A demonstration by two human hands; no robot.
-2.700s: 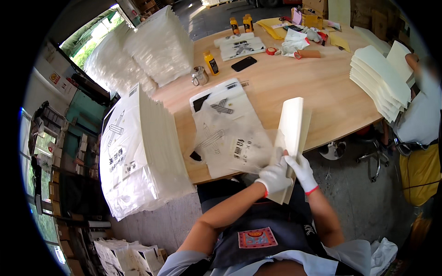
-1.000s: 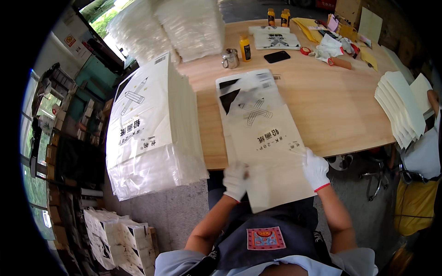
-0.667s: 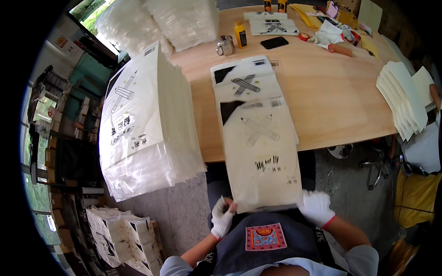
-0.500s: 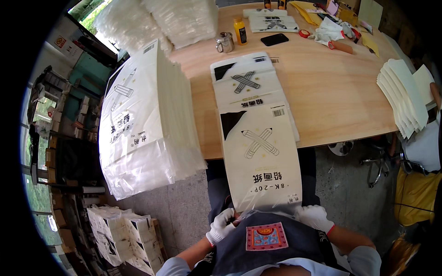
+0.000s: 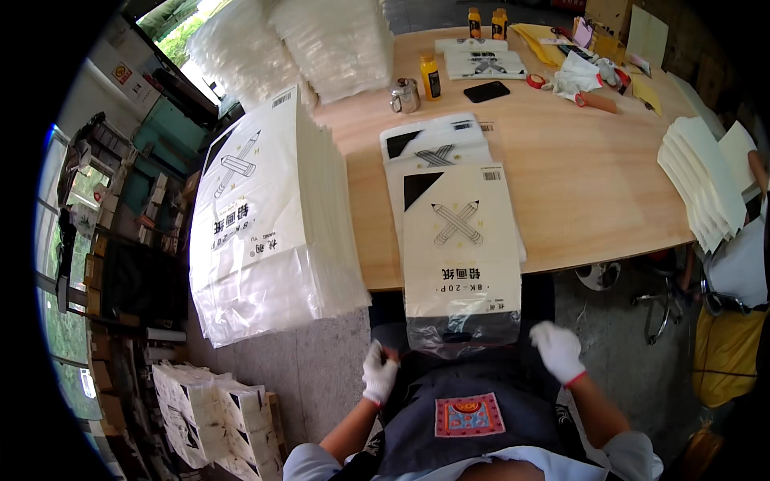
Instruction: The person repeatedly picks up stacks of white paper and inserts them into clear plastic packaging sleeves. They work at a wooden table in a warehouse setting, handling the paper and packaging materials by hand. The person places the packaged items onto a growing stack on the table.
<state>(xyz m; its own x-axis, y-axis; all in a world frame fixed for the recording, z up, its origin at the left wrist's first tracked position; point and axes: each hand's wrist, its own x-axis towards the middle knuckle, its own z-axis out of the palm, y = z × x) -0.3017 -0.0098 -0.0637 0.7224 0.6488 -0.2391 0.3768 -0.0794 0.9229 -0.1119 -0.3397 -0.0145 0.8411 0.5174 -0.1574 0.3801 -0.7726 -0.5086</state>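
Observation:
A paper pack in a clear plastic sleeve [image 5: 459,260], printed with crossed pencils, lies over the table's near edge. Its clear end flap [image 5: 461,333] hangs towards my dark apron. Just left of the flap is my left hand [image 5: 380,372] in a white glove, its fingers curled in with nothing visible in them. My right hand [image 5: 557,353], gloved too, hovers to the right of the flap, fingers loosely bent and apart, holding nothing. Neither hand touches the pack. Beneath its far end lie further sleeved packs [image 5: 437,144].
A tall stack of sleeved packs [image 5: 277,208] stands at the left, with clear plastic bundles [image 5: 333,48] behind it. A metal cup [image 5: 405,96], an orange bottle [image 5: 431,78] and a black phone [image 5: 487,91] sit further back. Fanned cream sheets [image 5: 698,180] are at the right edge.
Both hands have come off the pack's near end and moved apart, the right one upward. The pack now lies further onto the table, its clear flap hanging free.

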